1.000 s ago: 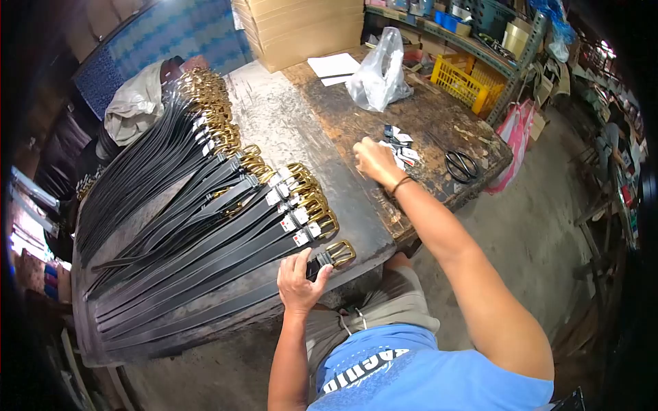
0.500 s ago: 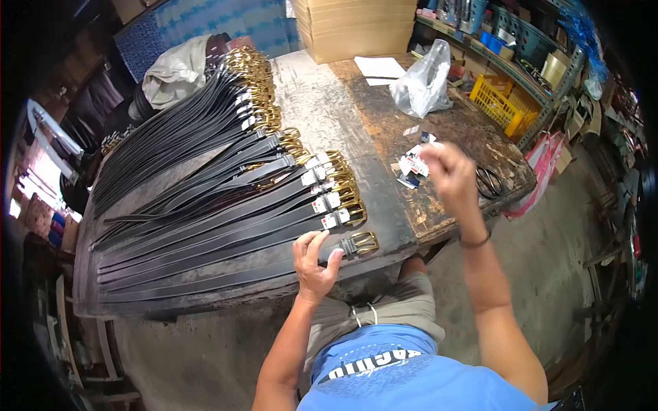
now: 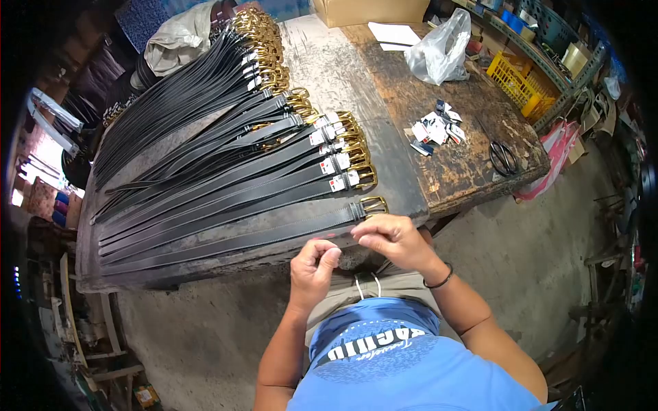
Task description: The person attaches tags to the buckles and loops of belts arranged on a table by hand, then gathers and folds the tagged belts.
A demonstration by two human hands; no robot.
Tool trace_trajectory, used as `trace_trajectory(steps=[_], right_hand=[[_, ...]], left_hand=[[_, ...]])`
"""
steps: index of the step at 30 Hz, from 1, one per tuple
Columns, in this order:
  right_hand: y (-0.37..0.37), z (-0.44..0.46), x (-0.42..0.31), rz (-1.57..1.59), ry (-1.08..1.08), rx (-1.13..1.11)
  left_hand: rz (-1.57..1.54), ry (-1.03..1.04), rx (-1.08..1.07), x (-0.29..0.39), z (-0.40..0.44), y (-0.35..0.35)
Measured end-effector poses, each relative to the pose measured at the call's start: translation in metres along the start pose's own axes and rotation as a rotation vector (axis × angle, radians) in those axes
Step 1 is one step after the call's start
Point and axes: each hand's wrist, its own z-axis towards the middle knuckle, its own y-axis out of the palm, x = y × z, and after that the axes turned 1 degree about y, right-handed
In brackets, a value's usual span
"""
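Observation:
My left hand [image 3: 314,272] is held just off the table's front edge, its fingers curled and thumb pressed toward the fingertips. To its right, my right hand [image 3: 396,241] pinches thumb and forefinger together near the left one. Whatever lies in either pinch is too small to make out. Just beyond both hands, a black belt [image 3: 274,231] lies along the table edge, its gold buckle [image 3: 374,206] pointing right. Behind it lie several black belts with white tags [image 3: 344,181] by their buckles. Loose tags [image 3: 439,129] form a small pile on the wooden part of the table.
Black-handled scissors [image 3: 504,159] rest near the table's right corner. Further back are a clear plastic bag [image 3: 439,55], white paper [image 3: 394,34] and a cardboard box [image 3: 373,10]. Many more belts [image 3: 178,96] cover the left side. A yellow crate [image 3: 517,85] stands on the right.
My right hand has come from the pile of tags to beside my left hand. My left hand has left the front belt and closed its fingers. The view has tilted down.

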Motion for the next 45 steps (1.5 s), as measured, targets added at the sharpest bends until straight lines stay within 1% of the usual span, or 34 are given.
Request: trace_trajectory(steps=[1,2,3,4,5,7,8,10,11,13,16,18,22,23,24,25,27,29,31,33,34,37,39,40,41,42,43,44,45], right_hand=[[-0.008,0.002,0.002,-0.059,-0.006,0.012],[-0.014,0.005,0.007,-0.047,0.058,0.05],[-0.02,0.008,0.02,-0.111,0.044,0.118],[-0.028,0.013,0.028,-0.186,0.111,0.114],[-0.033,0.017,0.033,-0.262,0.177,0.111],[-0.035,0.022,0.051,-0.321,0.178,0.091],[-0.033,0.023,0.058,-0.38,0.181,0.068],[-0.028,0.024,0.067,-0.427,0.154,0.053],[-0.026,0.026,0.069,-0.478,0.128,0.04],[-0.022,0.028,0.067,-0.489,0.159,0.05],[-0.022,0.03,0.065,-0.505,0.186,0.054],[-0.022,0.029,0.069,-0.558,0.139,0.059],[-0.023,0.032,0.068,-0.563,0.106,0.053],[-0.024,0.033,0.065,-0.549,0.152,0.059],[-0.024,0.035,0.063,-0.536,0.196,0.065],[-0.024,0.037,0.063,-0.536,0.192,0.066],[-0.024,0.037,0.064,-0.458,0.142,0.043],[-0.027,0.04,0.079,-0.49,0.116,0.017],[-0.03,0.046,0.08,-0.522,0.086,-0.01],[-0.031,0.048,0.078,-0.518,0.17,-0.063],[-0.03,0.049,0.078,-0.522,0.166,-0.064],[-0.025,0.047,0.079,-0.579,0.126,-0.014],[-0.023,0.043,0.08,-0.514,0.054,0.152],[-0.021,0.041,0.08,-0.421,0.071,0.231],[-0.021,0.039,0.08,-0.422,0.07,0.231],[-0.02,0.038,0.077,-0.384,0.085,0.267],[-0.019,0.035,0.075,-0.344,0.101,0.302],[-0.015,0.034,0.077,-0.318,0.07,0.336],[-0.013,0.035,0.074,-0.318,0.072,0.336]], left_hand=[[0.004,-0.048,0.02,0.005,0.002,-0.004],[0.109,-0.043,0.028,0.006,0.007,-0.011],[0.214,-0.037,0.035,0.006,0.012,-0.018],[0.299,-0.038,0.051,0.007,0.018,-0.022],[0.451,-0.013,0.067,0.006,0.025,-0.026],[0.781,0.036,0.047,0.007,0.037,-0.03],[0.785,0.035,0.048,0.005,0.042,-0.029],[0.982,0.148,0.039,-0.007,0.053,-0.023],[0.986,0.148,0.041,-0.012,0.058,-0.019],[1.067,0.191,-0.048,-0.019,0.066,-0.008],[1.054,0.245,-0.068,-0.023,0.076,0.007],[1.042,0.275,-0.086,-0.022,0.08,0.012],[1.031,0.34,-0.087,-0.024,0.083,0.016],[1.021,0.362,-0.077,-0.024,0.084,0.016],[1.024,0.365,-0.075,-0.025,0.086,0.016],[1.028,0.375,-0.074,-0.025,0.087,0.016],[1.03,0.382,-0.077,-0.026,0.088,0.016],[1.044,0.378,-0.084,-0.025,0.09,0.017],[1.029,0.377,-0.075,-0.027,0.09,0.017],[1.012,0.376,-0.063,-0.032,0.089,0.019],[0.988,0.352,-0.045,-0.034,0.089,0.02],[0.947,0.324,-0.002,-0.039,0.088,0.02],[0.928,0.316,0.02,-0.037,0.089,0.017],[0.619,0.071,-0.038,-0.034,0.091,0.014],[0.304,-0.169,-0.096,-0.032,0.092,0.011],[0.131,-0.136,-0.131,-0.032,0.092,0.009],[0.13,-0.138,-0.13,-0.032,0.09,0.007],[0.104,-0.168,-0.144,-0.03,0.089,0.006],[0.077,-0.198,-0.159,-0.026,0.087,0.005]])
